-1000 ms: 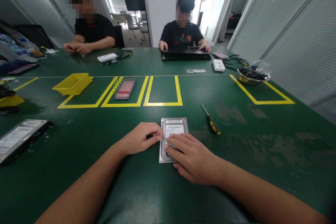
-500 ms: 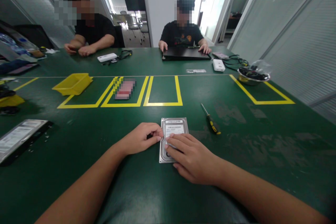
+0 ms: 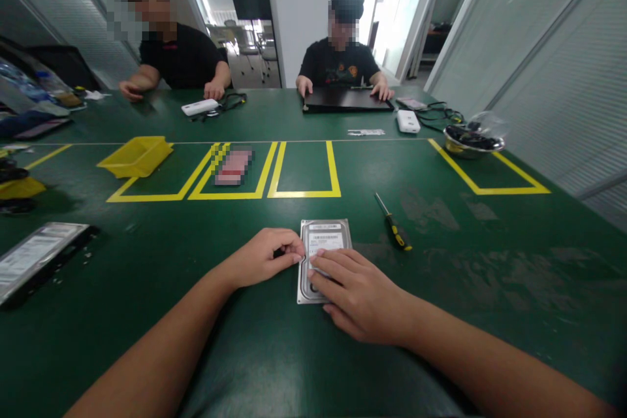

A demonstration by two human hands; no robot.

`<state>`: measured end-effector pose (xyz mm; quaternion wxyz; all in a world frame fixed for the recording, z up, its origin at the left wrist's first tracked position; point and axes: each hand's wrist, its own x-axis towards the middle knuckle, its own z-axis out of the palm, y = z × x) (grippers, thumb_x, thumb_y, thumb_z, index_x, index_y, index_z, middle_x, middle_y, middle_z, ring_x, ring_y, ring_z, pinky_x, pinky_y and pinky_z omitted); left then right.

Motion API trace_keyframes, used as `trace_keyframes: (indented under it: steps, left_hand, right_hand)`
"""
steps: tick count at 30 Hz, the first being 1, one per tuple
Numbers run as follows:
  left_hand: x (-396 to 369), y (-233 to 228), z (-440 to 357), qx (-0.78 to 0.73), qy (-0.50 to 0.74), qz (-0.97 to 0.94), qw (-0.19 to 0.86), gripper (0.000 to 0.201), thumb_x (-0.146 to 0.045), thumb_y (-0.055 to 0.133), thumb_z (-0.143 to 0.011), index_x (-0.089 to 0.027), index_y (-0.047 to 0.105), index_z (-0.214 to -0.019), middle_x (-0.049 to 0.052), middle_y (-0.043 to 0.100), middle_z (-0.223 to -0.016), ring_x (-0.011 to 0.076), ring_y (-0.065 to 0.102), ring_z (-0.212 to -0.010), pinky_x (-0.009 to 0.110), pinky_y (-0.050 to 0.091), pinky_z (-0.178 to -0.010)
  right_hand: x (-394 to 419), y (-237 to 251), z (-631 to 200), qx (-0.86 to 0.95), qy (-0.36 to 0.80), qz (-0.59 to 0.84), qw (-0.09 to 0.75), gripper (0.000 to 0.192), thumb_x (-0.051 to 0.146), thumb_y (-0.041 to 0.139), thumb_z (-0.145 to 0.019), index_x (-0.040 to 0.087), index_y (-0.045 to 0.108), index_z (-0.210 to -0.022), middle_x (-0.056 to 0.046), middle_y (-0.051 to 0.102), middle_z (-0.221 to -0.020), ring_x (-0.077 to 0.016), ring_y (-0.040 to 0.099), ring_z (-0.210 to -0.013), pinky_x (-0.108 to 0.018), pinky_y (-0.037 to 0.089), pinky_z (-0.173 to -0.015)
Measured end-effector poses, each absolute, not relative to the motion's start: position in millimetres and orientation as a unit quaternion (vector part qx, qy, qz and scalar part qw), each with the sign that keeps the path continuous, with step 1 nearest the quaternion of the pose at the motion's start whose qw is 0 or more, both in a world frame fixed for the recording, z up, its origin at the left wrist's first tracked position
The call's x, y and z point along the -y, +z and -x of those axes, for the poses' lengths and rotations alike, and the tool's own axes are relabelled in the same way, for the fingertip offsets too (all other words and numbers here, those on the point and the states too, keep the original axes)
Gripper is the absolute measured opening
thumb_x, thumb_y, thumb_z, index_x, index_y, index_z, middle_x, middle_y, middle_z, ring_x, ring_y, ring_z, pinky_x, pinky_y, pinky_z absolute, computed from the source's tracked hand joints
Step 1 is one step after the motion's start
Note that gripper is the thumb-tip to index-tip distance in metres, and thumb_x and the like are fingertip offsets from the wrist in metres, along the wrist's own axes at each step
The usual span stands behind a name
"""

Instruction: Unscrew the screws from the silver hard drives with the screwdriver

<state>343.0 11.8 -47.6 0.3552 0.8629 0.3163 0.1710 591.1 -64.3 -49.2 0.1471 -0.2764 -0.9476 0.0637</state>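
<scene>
A silver hard drive [image 3: 324, 238] lies flat on the green table [image 3: 490, 274] in front of me. My left hand [image 3: 264, 258] rests against its left edge, fingers curled and pinching at the rim. My right hand [image 3: 360, 297] lies palm down over the drive's near right part, fingertips on its label. A screwdriver [image 3: 394, 225] with a black and yellow handle lies to the right of the drive, apart from both hands.
Yellow tape boxes [image 3: 304, 173] mark the table's middle. A yellow bin [image 3: 137, 155] sits at the left, another drive [image 3: 34, 258] at the far left, a metal bowl [image 3: 473, 142] at the right. Two people sit across the table, one at a laptop [image 3: 347, 101].
My hands and the drive have not moved. The person at the far left has shifted an arm toward the white device on the table.
</scene>
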Motion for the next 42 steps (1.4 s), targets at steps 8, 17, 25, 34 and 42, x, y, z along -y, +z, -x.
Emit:
trace_keyframes:
  steps: [8, 17, 25, 34, 42]
  left_hand:
    - [-10.6, -48.0, -341.9, -0.323, 0.169, -0.856, 0.367, 0.012, -0.024, 0.057, -0.094, -0.016, 0.065, -0.091, 0.001, 0.063, -0.084, 0.0118, 0.056, -0.074, 0.024, 0.042, -0.069]
    - [-12.3, -49.9, -342.0, -0.325, 0.169, -0.852, 0.375, 0.01, -0.024, 0.058, -0.093, -0.017, 0.065, -0.093, 0.0, 0.064, -0.085, 0.0116, 0.056, -0.074, 0.025, 0.042, -0.069]
    - [-13.4, -48.7, -342.6, -0.309, 0.165, -0.866, 0.358, 0.012, -0.023, 0.055, -0.095, -0.016, 0.065, -0.092, 0.001, 0.063, -0.084, 0.0115, 0.056, -0.074, 0.024, 0.041, -0.068]
    - [-12.2, -47.2, -342.6, -0.312, 0.158, -0.866, 0.358, 0.011, -0.021, 0.055, -0.094, -0.016, 0.065, -0.093, 0.001, 0.064, -0.085, 0.0116, 0.056, -0.074, 0.024, 0.041, -0.069]
    - [-9.8, -44.7, -340.4, -0.318, 0.152, -0.861, 0.367, 0.01, -0.02, 0.056, -0.092, -0.016, 0.066, -0.093, 0.001, 0.064, -0.086, 0.0121, 0.056, -0.075, 0.025, 0.042, -0.069]
  right_hand:
    - [62.7, -48.6, -591.1, 0.949, 0.054, 0.271, 0.149, 0.045, 0.029, 0.052, -0.092, 0.01, 0.053, -0.133, -0.014, 0.052, -0.139, -0.0288, 0.04, -0.134, -0.045, 0.033, -0.113]
    - [46.7, -36.9, -608.6, 0.854, -0.1, 0.468, 0.205, 0.02, 0.023, 0.046, -0.094, 0.015, 0.062, -0.086, -0.011, 0.062, -0.088, -0.022, 0.053, -0.082, -0.037, 0.043, -0.074]
    - [30.8, -24.4, -634.3, 0.709, -0.169, 0.684, -0.031, 0.015, 0.025, 0.047, -0.093, 0.017, 0.055, -0.102, -0.012, 0.056, -0.098, -0.0299, 0.059, -0.087, -0.032, 0.042, -0.057]
    - [24.3, -32.5, -644.2, 0.686, -0.048, 0.719, -0.104, 0.026, 0.029, 0.042, -0.096, 0.016, 0.049, -0.118, -0.012, 0.062, -0.095, -0.033, 0.069, -0.082, -0.041, 0.052, -0.063]
    - [25.6, -18.7, -643.4, 0.68, -0.061, 0.727, -0.071, 0.026, 0.027, 0.035, -0.098, 0.015, 0.049, -0.116, -0.014, 0.062, -0.098, -0.0316, 0.069, -0.081, -0.037, 0.048, -0.06]
